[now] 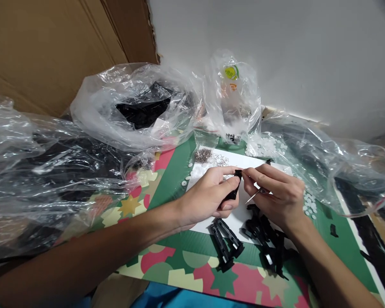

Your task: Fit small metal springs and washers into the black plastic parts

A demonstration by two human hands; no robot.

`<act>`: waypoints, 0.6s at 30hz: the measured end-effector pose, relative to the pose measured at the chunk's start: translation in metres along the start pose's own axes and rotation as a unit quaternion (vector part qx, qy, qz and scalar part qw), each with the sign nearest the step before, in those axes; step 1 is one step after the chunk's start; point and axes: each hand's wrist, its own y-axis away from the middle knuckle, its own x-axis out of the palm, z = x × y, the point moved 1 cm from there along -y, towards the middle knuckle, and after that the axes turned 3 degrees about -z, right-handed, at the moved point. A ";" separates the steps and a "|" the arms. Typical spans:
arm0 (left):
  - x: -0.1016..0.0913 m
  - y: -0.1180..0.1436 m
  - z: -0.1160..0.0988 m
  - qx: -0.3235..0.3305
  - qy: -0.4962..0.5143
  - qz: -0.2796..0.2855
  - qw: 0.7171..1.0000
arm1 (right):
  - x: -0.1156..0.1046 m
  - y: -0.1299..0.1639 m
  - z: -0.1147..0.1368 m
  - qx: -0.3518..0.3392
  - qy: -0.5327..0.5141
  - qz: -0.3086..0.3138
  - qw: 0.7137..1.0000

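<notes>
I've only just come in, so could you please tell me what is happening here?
A person holds a black part in the left hand. The right hand has fingertips at the part's far end and also holds a thin metal tool. More black parts lie nearer the person, some partly on a white sheet.

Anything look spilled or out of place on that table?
A few white discs lie scattered left of the white paper, apart from the larger disc groups right of it. One small black piece sits alone at the right, away from the pile of black parts. No obvious damage shows.
</notes>
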 end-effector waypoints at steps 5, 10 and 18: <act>0.000 -0.002 0.000 -0.006 -0.005 -0.002 1.000 | 0.000 0.000 -0.003 -0.006 0.012 0.015 1.000; -0.001 -0.002 -0.003 -0.015 -0.007 -0.013 1.000 | -0.001 -0.002 -0.002 0.027 -0.019 0.007 0.999; 0.001 -0.001 -0.007 -0.030 -0.013 -0.016 0.999 | 0.000 -0.005 -0.003 0.083 -0.061 0.016 0.995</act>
